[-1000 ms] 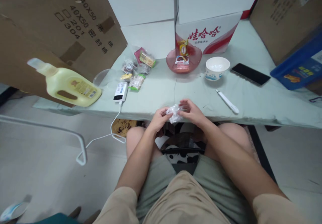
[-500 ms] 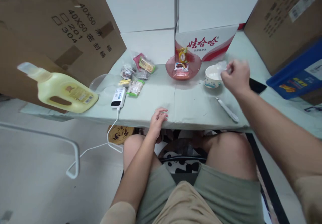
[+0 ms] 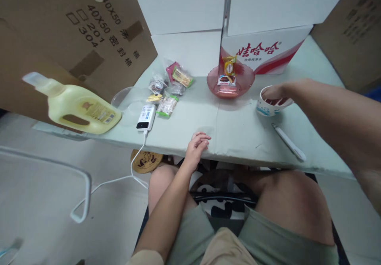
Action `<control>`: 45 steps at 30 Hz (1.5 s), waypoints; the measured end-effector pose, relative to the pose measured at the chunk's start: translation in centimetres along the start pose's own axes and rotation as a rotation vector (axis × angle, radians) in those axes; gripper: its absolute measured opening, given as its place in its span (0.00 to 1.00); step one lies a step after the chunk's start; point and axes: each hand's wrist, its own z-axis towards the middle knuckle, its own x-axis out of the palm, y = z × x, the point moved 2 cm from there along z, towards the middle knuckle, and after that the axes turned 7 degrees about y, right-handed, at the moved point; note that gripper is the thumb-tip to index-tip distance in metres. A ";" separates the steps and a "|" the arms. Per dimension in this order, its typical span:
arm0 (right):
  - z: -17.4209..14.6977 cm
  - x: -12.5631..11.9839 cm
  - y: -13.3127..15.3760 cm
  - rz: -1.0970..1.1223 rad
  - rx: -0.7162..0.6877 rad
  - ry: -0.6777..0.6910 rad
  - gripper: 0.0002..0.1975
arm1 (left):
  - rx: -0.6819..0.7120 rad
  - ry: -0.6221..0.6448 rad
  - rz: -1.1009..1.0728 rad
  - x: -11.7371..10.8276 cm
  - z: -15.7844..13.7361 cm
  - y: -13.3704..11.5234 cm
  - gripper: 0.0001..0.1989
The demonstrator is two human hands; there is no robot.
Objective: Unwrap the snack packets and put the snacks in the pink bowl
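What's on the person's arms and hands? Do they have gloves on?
No gloves show! The left arm has a short beige sleeve. The left hand shows no ring or watch. The right forearm is bare; the right hand is partly hidden, so I can't tell about rings.

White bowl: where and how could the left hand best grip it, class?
Probably grip the white bowl by its outer wall, the left hand coming from the left: it stands upright, that side uncovered, while the right hand reaches in from the right.
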 end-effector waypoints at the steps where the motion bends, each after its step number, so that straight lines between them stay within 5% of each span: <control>1: -0.5 -0.2 0.0 -0.034 0.007 -0.026 0.11 | 0.011 0.004 -0.005 0.0 0.1 -0.1 0.16; 6: -4.1 -2.1 0.8 -0.266 0.003 -0.265 0.03 | 0.057 -0.012 -0.038 0.1 0.2 -1.1 0.13; 10: -7.3 -1.8 5.0 -0.461 -0.118 -0.594 0.17 | 0.029 -0.026 0.057 -0.7 0.1 -2.1 0.11; 13: -8.6 3.1 11.4 -0.539 -0.403 -0.515 0.20 | 0.102 -0.169 0.196 -2.3 0.1 -3.2 0.13; 17: -8.6 13.7 21.5 -0.561 -0.739 -0.308 0.33 | 0.207 -0.489 0.050 -5.0 0.2 -4.0 0.14; 20: -7.6 20.0 27.2 -0.466 -0.834 -0.225 0.40 | 0.222 -0.635 -0.087 -6.3 0.1 -3.7 0.13; 23: -6.4 22.6 29.4 -0.441 -0.855 -0.240 0.37 | 0.230 -0.667 -0.137 -7.1 -0.1 -3.2 0.13; 27: -5.5 21.9 26.9 -0.427 -0.928 -0.299 0.27 | 0.216 -0.718 -0.165 -8.3 -0.6 -3.1 0.13; 32: -6.7 20.6 16.7 -0.276 -1.021 -0.354 0.25 | 0.157 -0.713 -0.170 -8.8 -0.5 -3.4 0.13; 35: -8.3 20.7 9.4 -0.020 -1.083 -0.452 0.24 | 0.058 -0.538 -0.177 -7.3 0.0 -3.2 0.12; 38: -9.8 21.0 4.2 0.165 -1.073 -0.566 0.24 | -0.137 -0.222 -0.205 -4.4 0.8 -2.5 0.11; 40: -10.6 21.1 2.7 0.235 -1.066 -0.607 0.24 | -0.250 -0.099 -0.230 -2.5 1.2 -1.9 0.12; 45: -12.3 21.0 2.9 0.255 -1.167 -0.688 0.23 | -0.328 -0.150 -0.404 0.1 2.1 -1.4 0.13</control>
